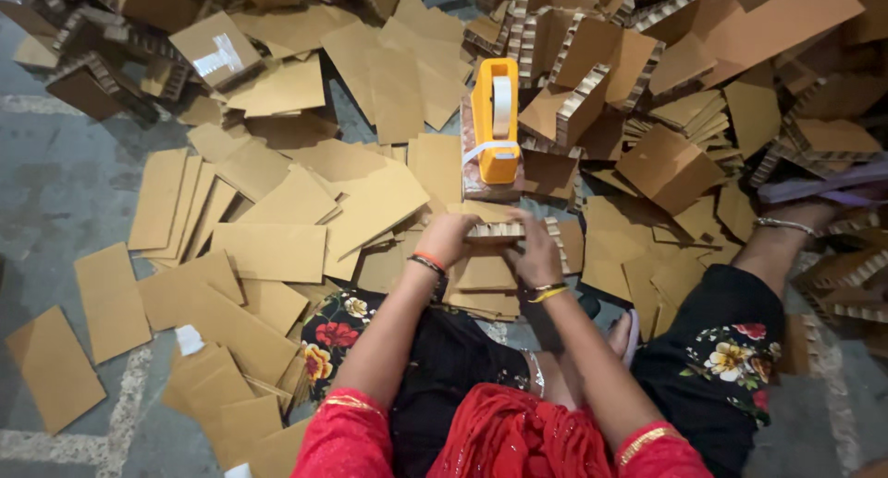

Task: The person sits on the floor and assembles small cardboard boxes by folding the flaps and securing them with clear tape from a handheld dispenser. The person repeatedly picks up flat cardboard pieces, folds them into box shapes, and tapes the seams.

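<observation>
**Both hands press a cardboard piece among heaps of cut board**

While the grey floor (65, 182) is covered with flat brown cardboard sheets (268, 251) on the left, a big heap of folded corrugated pieces (592, 62) lies at the top and right. Between them stands a yellow tape dispenser (495, 117) with a white roll, just behind the hands.

At the centre, on a low stack of sheets (481, 288) in front of the knees, lies the small corrugated cardboard piece (495, 230), its wavy edge showing. The left hand (447, 237) closes on its left end, fingers curled over the top. The right hand (535, 251) holds the right end in the same way, so both hands press it from the two sides.

I judge this piece to be light and quite stiff, but its open fluted edges can crush under a hard squeeze. It seems better to take it at the flat outer faces near the ends, not at the wavy edge. It is dry and rough, so it should not slip.
</observation>
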